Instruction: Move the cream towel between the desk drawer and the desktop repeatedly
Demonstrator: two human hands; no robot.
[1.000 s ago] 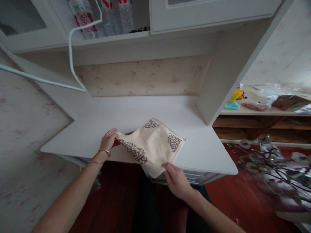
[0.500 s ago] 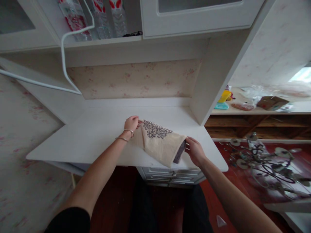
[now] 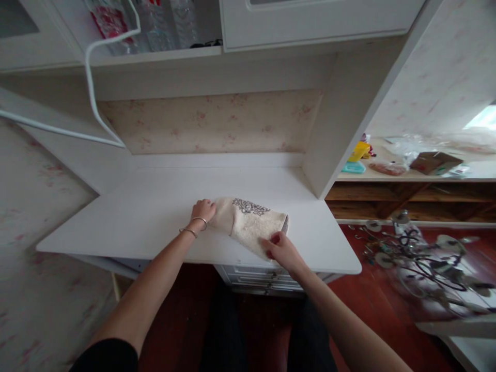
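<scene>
A cream towel [image 3: 248,230] with a dark grey floral pattern lies folded on the white desk top [image 3: 147,222], its grey underside showing at the right end. My left hand [image 3: 203,210], with bracelets at the wrist, is closed on the towel's left end, the fingertips partly hidden. At the near right corner my right hand [image 3: 282,250] pinches the towel's edge between thumb and fingers.
Above the desk is an open shelf with plastic bottles [image 3: 155,31] and a bent white tube [image 3: 91,77] in front. White drawers [image 3: 256,279] sit below. To the right, a chandelier [image 3: 422,258] lies on the red floor near a low shelf [image 3: 418,178] holding a cardboard box [image 3: 434,163].
The towel has come down flatter onto the desk. My left hand has moved slightly left and nearer; my right hand has moved left and down, from the right edge to the near corner.
</scene>
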